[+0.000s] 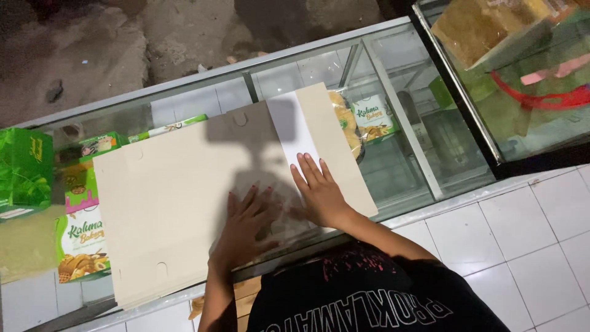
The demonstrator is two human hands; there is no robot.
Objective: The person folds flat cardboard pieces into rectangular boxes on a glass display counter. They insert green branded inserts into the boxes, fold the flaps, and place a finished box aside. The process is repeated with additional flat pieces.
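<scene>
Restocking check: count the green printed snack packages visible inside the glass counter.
3 clearly: one green box at far left, one package beside the cardboard sheet, one pack at right. Others may lie hidden under the cardboard.

The person wears a black short-sleeved shirt (369, 295) with large pale block lettering across the chest and a scatter of red speckled print above it. Both forearms are bare. The fingernails on both hands (279, 209) carry dark red polish. No rings, watch or bracelets show.
</scene>
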